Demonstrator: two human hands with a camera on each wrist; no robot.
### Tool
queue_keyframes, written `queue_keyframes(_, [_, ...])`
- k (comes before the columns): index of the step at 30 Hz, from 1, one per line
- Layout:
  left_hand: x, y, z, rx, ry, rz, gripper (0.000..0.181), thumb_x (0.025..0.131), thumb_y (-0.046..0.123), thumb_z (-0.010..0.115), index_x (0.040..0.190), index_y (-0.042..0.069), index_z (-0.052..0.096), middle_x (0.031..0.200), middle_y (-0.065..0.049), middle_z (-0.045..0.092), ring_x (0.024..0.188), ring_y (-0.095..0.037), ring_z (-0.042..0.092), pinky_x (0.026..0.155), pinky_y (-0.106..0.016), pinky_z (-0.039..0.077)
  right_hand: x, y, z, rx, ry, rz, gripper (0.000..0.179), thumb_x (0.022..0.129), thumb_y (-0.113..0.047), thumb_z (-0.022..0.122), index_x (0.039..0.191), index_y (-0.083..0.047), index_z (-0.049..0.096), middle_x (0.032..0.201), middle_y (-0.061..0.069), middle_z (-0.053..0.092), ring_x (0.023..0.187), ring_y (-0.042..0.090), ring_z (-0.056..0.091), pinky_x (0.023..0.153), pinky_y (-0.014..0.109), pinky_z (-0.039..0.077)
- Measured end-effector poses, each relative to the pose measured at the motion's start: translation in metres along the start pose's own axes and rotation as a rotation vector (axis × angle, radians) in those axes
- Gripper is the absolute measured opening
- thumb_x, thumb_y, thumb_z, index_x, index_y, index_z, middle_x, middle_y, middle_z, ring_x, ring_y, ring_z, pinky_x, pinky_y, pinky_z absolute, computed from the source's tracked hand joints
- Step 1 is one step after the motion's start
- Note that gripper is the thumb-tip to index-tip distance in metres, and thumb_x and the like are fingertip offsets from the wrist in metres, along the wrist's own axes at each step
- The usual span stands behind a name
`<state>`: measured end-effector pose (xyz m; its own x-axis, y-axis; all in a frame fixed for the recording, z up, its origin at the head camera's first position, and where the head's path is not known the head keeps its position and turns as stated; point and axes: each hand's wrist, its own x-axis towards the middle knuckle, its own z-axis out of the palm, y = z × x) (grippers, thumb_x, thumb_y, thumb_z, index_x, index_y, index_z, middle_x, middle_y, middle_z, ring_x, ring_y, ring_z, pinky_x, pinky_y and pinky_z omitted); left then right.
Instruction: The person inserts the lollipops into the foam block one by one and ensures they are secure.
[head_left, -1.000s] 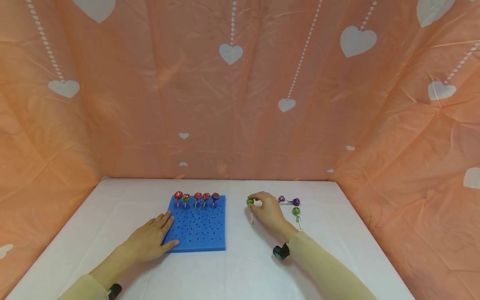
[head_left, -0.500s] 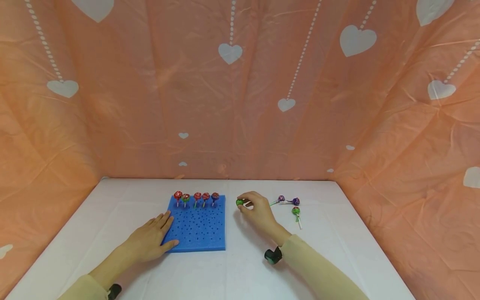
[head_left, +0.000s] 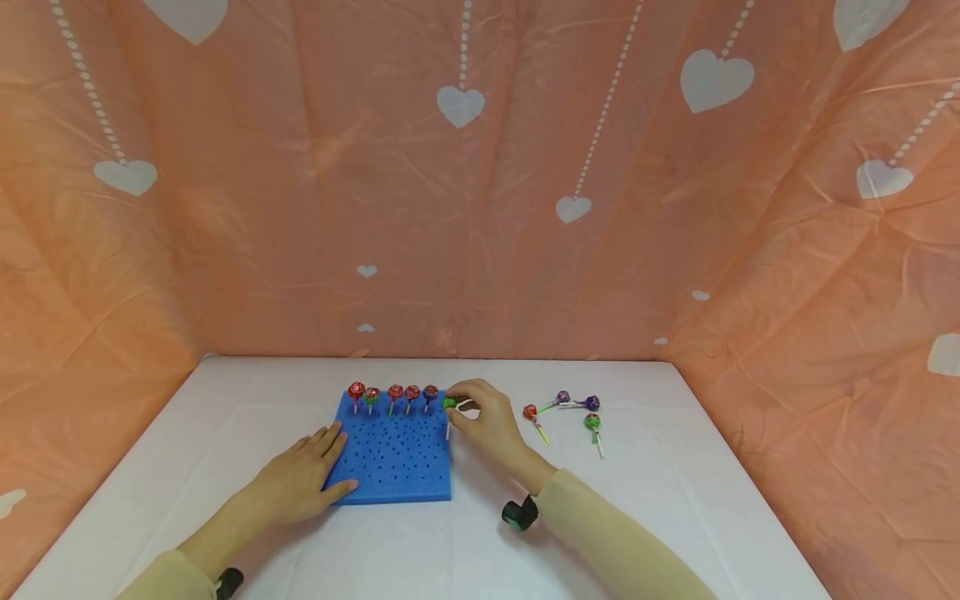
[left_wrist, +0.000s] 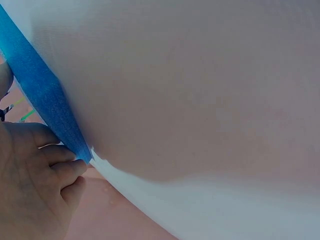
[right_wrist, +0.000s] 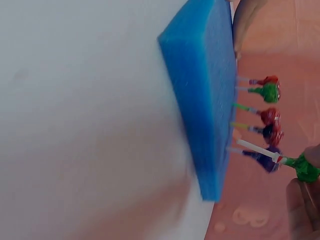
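Note:
My right hand (head_left: 483,421) pinches a green-wrapped lollipop (right_wrist: 306,169) by its head, the white stick pointing down. In the head view it is at the right edge of a blue foam block (head_left: 397,454) dotted with small holes; the right wrist view shows the stick tip apart from the foam. My left hand (head_left: 300,479) rests along the block's left edge, fingers straight, thumb over the front corner. Several lollipops stand upright in a row at the block's back edge, among them a red one (head_left: 356,390), a green one (head_left: 372,397) and a purple one (head_left: 430,393).
Loose lollipops lie on the white table (head_left: 600,517) right of my right hand: an orange-red one (head_left: 530,412), a green one (head_left: 592,422) and two purple ones (head_left: 592,403). An orange curtain (head_left: 480,250) with white hearts encloses the table's back and sides.
My right hand has moved left with the green lollipop, from the open table to the block's right edge, uncovering the orange-red lollipop. My left hand has stayed in place.

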<state>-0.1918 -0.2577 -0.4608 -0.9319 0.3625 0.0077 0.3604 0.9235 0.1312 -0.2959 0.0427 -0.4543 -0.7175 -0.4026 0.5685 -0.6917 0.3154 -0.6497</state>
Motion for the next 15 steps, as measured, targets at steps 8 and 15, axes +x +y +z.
queue_keyframes(8, [0.0, -0.001, 0.0, 0.0, 0.003, 0.007, 0.084, 0.1, 0.054, 0.061, 0.146, -0.015, 0.048, 0.155, -0.038, 0.039, 0.142, -0.056, 0.04, 0.114, -0.066, 0.037, 0.008, -0.01, 0.02, 0.065, -0.033, -0.035, 0.024, 0.089, 0.005, 0.079, 0.111, 0.003, 0.072, 0.114, 0.014, 0.071, 0.101, 0.027, 0.073, 0.085, 0.033, 0.063])
queue_keyframes(15, [0.0, -0.001, 0.0, 0.003, 0.0, 0.01, 0.083, 0.1, 0.053, 0.061, 0.145, -0.016, 0.048, 0.155, -0.038, 0.039, 0.142, -0.056, 0.04, 0.114, -0.066, 0.037, 0.014, -0.019, 0.037, 0.078, -0.031, -0.05, 0.023, 0.089, 0.004, 0.079, 0.111, 0.002, 0.073, 0.113, 0.013, 0.07, 0.1, 0.025, 0.071, 0.084, 0.035, 0.063])
